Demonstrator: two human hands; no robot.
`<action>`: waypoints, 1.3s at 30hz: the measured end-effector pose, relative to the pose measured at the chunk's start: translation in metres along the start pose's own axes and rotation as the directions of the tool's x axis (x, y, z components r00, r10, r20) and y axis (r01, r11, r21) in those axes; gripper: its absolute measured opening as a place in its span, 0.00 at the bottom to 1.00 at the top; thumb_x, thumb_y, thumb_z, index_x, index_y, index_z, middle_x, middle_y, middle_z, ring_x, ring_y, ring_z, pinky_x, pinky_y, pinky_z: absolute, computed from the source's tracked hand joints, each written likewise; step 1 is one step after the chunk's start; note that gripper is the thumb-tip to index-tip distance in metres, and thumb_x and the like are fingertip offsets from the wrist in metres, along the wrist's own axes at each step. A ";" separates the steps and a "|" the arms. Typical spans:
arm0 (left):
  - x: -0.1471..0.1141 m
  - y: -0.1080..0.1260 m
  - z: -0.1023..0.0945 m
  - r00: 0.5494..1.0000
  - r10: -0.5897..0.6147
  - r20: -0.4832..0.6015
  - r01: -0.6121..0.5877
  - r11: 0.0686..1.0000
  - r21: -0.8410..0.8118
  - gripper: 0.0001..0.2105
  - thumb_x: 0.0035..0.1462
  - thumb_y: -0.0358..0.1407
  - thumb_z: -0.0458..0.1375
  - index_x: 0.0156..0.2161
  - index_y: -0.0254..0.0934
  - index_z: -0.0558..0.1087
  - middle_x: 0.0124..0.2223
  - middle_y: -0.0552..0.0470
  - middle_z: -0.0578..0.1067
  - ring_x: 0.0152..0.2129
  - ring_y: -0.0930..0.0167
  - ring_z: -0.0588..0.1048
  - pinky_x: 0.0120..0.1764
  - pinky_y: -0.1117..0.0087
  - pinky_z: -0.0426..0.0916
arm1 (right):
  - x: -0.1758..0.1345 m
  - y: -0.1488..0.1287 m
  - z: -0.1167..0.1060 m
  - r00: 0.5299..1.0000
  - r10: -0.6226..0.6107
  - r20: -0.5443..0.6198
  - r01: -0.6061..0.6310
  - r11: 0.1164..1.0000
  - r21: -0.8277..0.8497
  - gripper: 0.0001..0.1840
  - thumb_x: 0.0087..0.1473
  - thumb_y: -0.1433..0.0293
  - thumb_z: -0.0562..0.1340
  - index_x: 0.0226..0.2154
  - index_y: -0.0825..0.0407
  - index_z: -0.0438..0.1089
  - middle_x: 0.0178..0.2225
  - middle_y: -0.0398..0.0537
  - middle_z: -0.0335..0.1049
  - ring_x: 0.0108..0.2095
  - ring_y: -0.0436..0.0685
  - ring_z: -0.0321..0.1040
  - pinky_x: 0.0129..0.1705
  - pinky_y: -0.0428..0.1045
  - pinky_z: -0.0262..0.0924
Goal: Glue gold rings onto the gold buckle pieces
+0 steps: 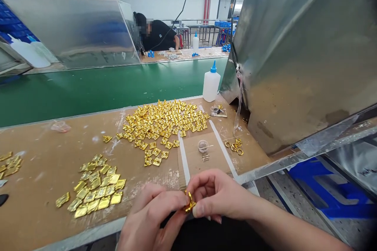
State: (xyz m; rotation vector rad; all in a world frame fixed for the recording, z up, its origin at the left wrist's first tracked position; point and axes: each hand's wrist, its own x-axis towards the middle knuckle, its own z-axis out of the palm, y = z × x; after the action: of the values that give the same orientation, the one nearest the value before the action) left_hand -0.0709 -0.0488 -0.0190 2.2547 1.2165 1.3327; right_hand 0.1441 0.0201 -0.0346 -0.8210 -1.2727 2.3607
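Observation:
A small gold-coloured metal piece with a curved, ring-like part (190, 200) is pinched between my two hands at the table's front edge. My left hand (157, 213) grips it from the left, thumb and forefinger closed on it. From the right, my right hand (218, 196) holds it between thumb and fingertips. My fingers cover much of the piece. Just beyond my hands a small clear round cup (203, 146) stands on the cardboard, a thin white stick lying across it. Several gold rings (235, 145) lie to its right.
Small gold pieces form a large pile (165, 119) on the cardboard-covered table. Flat gold plates (98, 188) lie at the left. A white bottle with a blue tip (211, 83) stands near the green belt (97, 86). A metal hood (297, 58) borders the right. Across the belt, a person (160, 35) bends over another bench.

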 end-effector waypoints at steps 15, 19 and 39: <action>-0.013 -0.073 0.006 0.988 -0.097 0.117 0.016 0.830 0.557 0.09 0.72 0.30 0.51 0.45 0.37 0.75 0.40 0.48 0.80 0.36 0.63 0.72 0.40 0.62 0.66 | -0.020 -0.004 -0.077 0.574 -0.803 -0.163 0.044 0.229 -0.972 0.09 0.69 0.61 0.60 0.43 0.49 0.73 0.35 0.47 0.73 0.31 0.53 0.69 0.34 0.48 0.62; -0.015 -0.070 0.006 0.988 -0.075 0.136 -0.022 0.800 0.600 0.13 0.73 0.31 0.48 0.50 0.35 0.75 0.46 0.46 0.82 0.40 0.60 0.74 0.40 0.60 0.68 | -0.008 -0.008 -0.087 0.655 -0.724 -0.214 -0.194 0.113 -0.975 0.17 0.66 0.51 0.60 0.43 0.48 0.69 0.31 0.43 0.72 0.26 0.54 0.70 0.29 0.49 0.58; -0.001 -0.179 -0.154 0.534 -0.818 -0.212 0.748 0.341 0.569 0.15 0.52 0.50 0.61 0.31 0.40 0.79 0.33 0.43 0.83 0.32 0.52 0.80 0.31 0.61 0.66 | 0.020 -0.026 -0.087 0.801 -0.598 -0.025 -0.191 -0.216 -0.957 0.20 0.73 0.62 0.50 0.30 0.50 0.64 0.28 0.44 0.70 0.29 0.54 0.68 0.32 0.49 0.49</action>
State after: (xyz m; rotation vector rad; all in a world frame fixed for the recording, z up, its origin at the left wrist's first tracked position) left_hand -0.2915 0.0326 -0.0381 1.4705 2.5107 0.4082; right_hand 0.1837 0.1006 -0.0568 -1.2341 -2.5778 0.0809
